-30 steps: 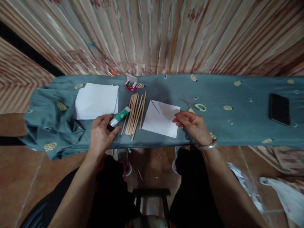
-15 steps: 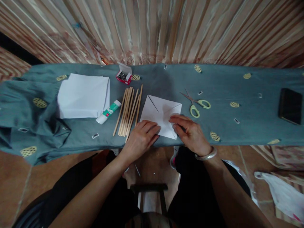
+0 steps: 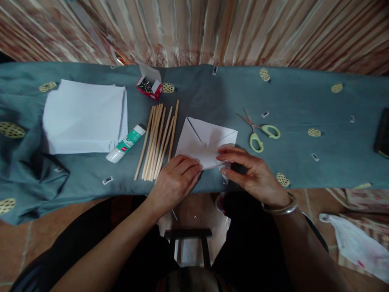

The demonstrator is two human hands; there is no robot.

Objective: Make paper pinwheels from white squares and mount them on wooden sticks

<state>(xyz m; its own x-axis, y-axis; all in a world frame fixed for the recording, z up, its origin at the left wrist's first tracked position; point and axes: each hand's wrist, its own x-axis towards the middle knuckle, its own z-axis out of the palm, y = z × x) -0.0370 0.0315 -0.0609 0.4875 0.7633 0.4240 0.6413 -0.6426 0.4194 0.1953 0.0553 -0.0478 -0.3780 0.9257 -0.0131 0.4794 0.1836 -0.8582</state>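
Note:
A square sheet of white paper (image 3: pixel 204 134) lies on the cloth, with dark slits running in from its far corners towards the middle. On its near left corner my left hand (image 3: pixel 176 178) rests with the fingers together, gripping the paper edge. My right hand (image 3: pixel 252 172) has the near right part between thumb and fingers, and a flap there is bent up. Part of the near edge is hidden behind both hands. Just left of the sheet lies a bunch of wooden sticks (image 3: pixel 155 142). Scissors with green handles (image 3: pixel 258 130) lie partly spread to its right.
A stack of white paper (image 3: pixel 83 117) and a glue stick (image 3: pixel 126 144) lie to the left. Behind the sticks stands a small red box (image 3: pixel 149 86) of metal pins. A dark object (image 3: pixel 383 134) is at the right edge. The table's near edge (image 3: pixel 209 190) runs close below my hands.
The near right part of the paper has been lifted and bent by my right hand, whose thumb and fingers have moved apart around it. My left hand stays on the paper. The view has shifted slightly.

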